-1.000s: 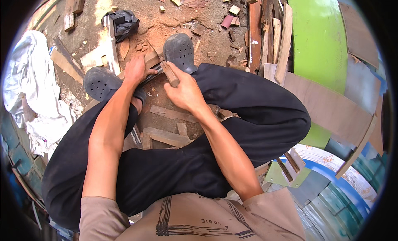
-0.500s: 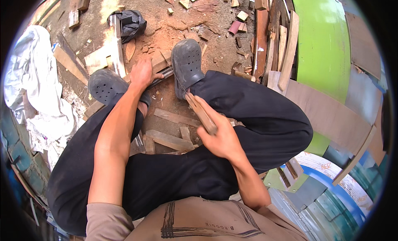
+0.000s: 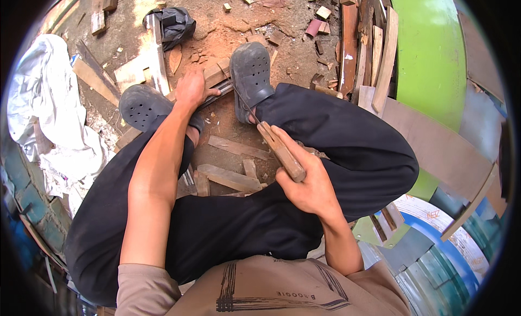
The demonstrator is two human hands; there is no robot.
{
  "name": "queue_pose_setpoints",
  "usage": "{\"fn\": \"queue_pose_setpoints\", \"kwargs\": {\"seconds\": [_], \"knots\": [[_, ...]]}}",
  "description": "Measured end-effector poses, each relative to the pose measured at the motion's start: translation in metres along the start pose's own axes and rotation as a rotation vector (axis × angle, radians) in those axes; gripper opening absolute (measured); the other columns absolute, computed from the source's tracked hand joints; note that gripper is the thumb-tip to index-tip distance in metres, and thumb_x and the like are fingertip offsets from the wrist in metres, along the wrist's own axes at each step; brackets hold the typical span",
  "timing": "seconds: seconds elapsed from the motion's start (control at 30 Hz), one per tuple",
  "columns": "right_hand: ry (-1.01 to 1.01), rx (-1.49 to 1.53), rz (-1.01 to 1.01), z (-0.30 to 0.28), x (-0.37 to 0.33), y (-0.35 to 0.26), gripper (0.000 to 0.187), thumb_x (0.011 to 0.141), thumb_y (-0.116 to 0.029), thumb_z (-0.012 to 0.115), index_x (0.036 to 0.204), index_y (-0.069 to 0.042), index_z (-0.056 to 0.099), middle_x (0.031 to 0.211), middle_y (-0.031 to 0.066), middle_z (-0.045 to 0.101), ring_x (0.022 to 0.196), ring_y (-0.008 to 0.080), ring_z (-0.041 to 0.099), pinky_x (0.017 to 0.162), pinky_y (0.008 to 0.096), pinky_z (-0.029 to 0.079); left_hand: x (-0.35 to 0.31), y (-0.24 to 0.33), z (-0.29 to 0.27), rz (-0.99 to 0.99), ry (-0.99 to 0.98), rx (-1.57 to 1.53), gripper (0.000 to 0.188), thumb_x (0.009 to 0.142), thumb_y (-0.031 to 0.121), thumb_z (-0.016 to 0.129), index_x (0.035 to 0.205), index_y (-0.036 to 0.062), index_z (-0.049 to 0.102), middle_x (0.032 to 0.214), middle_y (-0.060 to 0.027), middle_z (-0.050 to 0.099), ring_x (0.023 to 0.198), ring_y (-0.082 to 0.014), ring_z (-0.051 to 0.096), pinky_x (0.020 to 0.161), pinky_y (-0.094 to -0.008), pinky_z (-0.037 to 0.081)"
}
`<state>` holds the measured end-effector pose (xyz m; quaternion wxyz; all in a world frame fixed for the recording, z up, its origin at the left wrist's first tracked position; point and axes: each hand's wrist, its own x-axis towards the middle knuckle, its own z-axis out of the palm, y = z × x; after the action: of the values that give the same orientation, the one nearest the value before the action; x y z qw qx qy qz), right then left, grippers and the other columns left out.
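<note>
My right hand is wrapped round the wooden handle of a handsaw. Its thin dark blade, seen nearly edge-on, slants up and left past my right shoe to a strip of wood. My left hand grips that strip, thumb stretched along the near side where a greyish edge shows. Under the left hand, part of the strip is hidden. On either side of it rest my grey clogs, the left one and the right one.
Offcuts lie on the ground between my legs. A black plastic bag sits ahead, and white cloth lies at left. Long boards and a green panel border the right. Small wood blocks are scattered at the far side.
My right hand and the saw handle have drawn back toward me and to the right, showing more blade. My left hand keeps its hold on the strip.
</note>
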<state>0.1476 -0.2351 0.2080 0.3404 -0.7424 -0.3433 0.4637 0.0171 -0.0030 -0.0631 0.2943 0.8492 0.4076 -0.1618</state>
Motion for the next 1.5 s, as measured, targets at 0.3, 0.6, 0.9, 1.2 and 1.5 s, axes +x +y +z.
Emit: {"fn": "queue_pose_setpoints", "kwargs": {"seconds": [0.3,0.6,0.9,1.2,1.5], "knots": [[0.005,-0.024,0.048,0.01,0.014,0.007,0.071,0.083,-0.001,0.065,0.152,-0.005,0.048,0.134,0.0277,0.065,0.13,0.0412,0.06,0.108,0.0401,0.047,0.003,-0.004,0.01,0.069,0.032,0.002,0.092,0.071,0.054,0.088,0.137,-0.0014,0.056,0.126,-0.0227,0.067,0.126,-0.0359,0.059,0.101,-0.05,0.049],[0.027,-0.011,0.235,0.041,0.108,0.024,0.066,0.085,-0.013,0.067,0.147,-0.002,0.051,0.108,0.0322,0.069,0.106,0.0453,0.068,0.09,0.0449,0.055,0.009,-0.002,0.007,0.088,0.047,-0.038,0.093,0.07,0.053,0.089,0.138,0.001,0.054,0.126,-0.0246,0.067,0.122,-0.0405,0.061,0.099,-0.053,0.048],[0.02,0.041,0.169,0.023,0.068,0.019,0.067,0.085,-0.008,0.064,0.149,-0.004,0.05,0.096,0.0298,0.071,0.089,0.0378,0.075,0.081,0.0437,0.056,0.01,-0.008,0.014,0.122,0.051,0.001,0.092,0.072,0.058,0.086,0.135,-0.001,0.055,0.117,-0.0281,0.069,0.115,-0.0432,0.064,0.094,-0.0521,0.05],[0.17,0.081,-0.1,0.018,0.007,0.037,0.07,0.084,-0.007,0.065,0.152,-0.003,0.047,0.087,0.0299,0.069,0.076,0.0385,0.074,0.076,0.0467,0.055,0.012,-0.005,0.011,0.164,0.082,-0.038,0.096,0.071,0.055,0.089,0.138,-0.0028,0.053,0.121,-0.0285,0.067,0.117,-0.0442,0.063,0.097,-0.0511,0.05],[0.082,0.074,0.074,0.03,0.016,0.03,0.071,0.084,-0.008,0.065,0.152,-0.001,0.046,0.091,0.0313,0.069,0.08,0.0432,0.072,0.079,0.0477,0.055,0.01,-0.022,0.022,0.213,0.129,-0.034,0.095,0.07,0.053,0.09,0.134,-0.0073,0.054,0.119,-0.0329,0.066,0.115,-0.0467,0.063,0.096,-0.0518,0.051]]}}
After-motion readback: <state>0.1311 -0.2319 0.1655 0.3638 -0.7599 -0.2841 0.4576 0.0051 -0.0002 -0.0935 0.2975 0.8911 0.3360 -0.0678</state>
